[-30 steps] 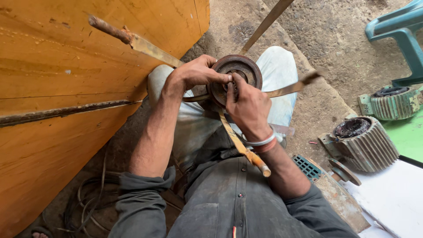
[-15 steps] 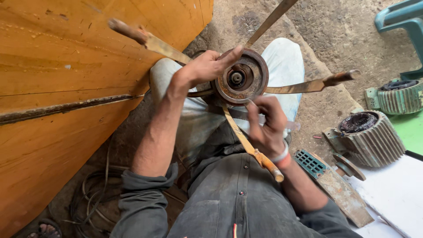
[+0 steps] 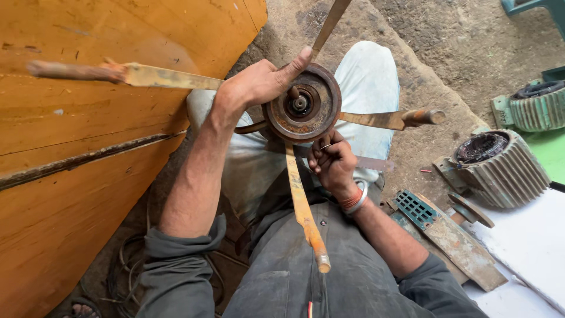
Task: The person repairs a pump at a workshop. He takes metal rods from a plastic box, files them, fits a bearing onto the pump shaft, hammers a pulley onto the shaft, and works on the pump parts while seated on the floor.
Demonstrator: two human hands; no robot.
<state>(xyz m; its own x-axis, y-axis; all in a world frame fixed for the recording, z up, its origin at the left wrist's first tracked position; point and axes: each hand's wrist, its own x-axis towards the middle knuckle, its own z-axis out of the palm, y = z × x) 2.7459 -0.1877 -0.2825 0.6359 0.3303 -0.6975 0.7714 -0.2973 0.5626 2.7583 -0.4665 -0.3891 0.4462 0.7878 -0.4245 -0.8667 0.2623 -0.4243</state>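
A rusty round pulley wheel (image 3: 306, 106) with several flat metal blades sticking out from behind it is held over my lap. My left hand (image 3: 259, 82) grips the wheel's upper left rim, thumb lying along the top edge. Just below the wheel, my right hand (image 3: 332, 162) has its fingers curled, pinching a small metal piece. One blade (image 3: 303, 212) points down toward my body, one (image 3: 391, 119) points right, one (image 3: 129, 73) points left, and another (image 3: 329, 23) points up.
A large orange wooden panel (image 3: 88, 147) stands at my left. On the ground to the right lie a ribbed grey motor housing (image 3: 500, 168), a second green ribbed housing (image 3: 538, 109), a rusty metal plate (image 3: 453, 241) and a white sheet (image 3: 529, 247). Cables (image 3: 126, 265) lie below left.
My right hand came off the wheel's face and dropped below it. The wheel has turned, so the blades have swung round, and my left hand shifted onto the upper rim.
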